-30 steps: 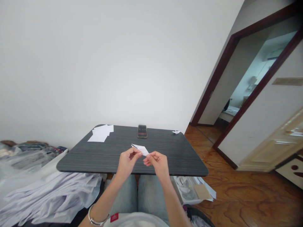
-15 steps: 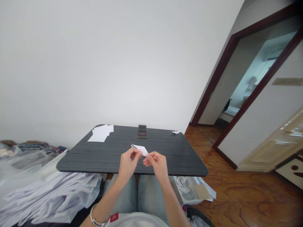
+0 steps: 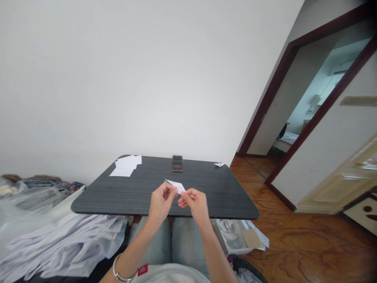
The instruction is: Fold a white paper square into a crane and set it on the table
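Observation:
A small piece of folded white paper is held in the air over the near middle of the dark table. My left hand pinches its lower left side between thumb and fingers. At its lower right corner my right hand is closed on the paper, thumb on top and fingers curled beneath. The fingertips hide part of the folds. On the table's far right corner lies a small folded paper figure with pointed ends.
Loose white sheets overlap at the table's far left. A phone lies at the back middle. White cloth or plastic is heaped at lower left. Beneath the right edge stands a box with odds and ends. A wall rises behind the table.
Both hands stay almost in place on the folded paper. The right fingertips have shifted very slightly left along its edge. Nothing on the table has moved.

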Demonstrator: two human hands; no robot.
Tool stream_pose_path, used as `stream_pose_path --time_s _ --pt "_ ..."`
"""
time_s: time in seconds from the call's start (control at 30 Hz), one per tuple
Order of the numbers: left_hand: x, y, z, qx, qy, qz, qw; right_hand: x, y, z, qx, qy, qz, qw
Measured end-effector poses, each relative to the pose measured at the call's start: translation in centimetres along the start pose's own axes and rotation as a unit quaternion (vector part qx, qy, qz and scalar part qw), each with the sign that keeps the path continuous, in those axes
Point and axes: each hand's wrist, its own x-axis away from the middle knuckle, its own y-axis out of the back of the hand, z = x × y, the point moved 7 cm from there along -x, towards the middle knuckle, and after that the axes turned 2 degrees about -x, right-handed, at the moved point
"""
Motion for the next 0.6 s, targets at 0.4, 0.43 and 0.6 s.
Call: stream_pose_path --time_s 0.4,0.43,0.6 --pt "-0.27 -0.06 0.31 0.039 0.015 0.03 0.999 -0.24 0.12 -0.64 -0.019 -0.017 0.007 1.0" --pt "-0.28 -0.03 0.35 0.035 0.015 0.034 0.999 -0.25 0.13 -0.7 -0.02 -0.019 0.006 1.0" --pt "-0.31 0.27 0.29 0.038 0.012 0.054 0.998 -0.26 0.37 -0.76 -0.027 -0.025 -0.006 0.999"
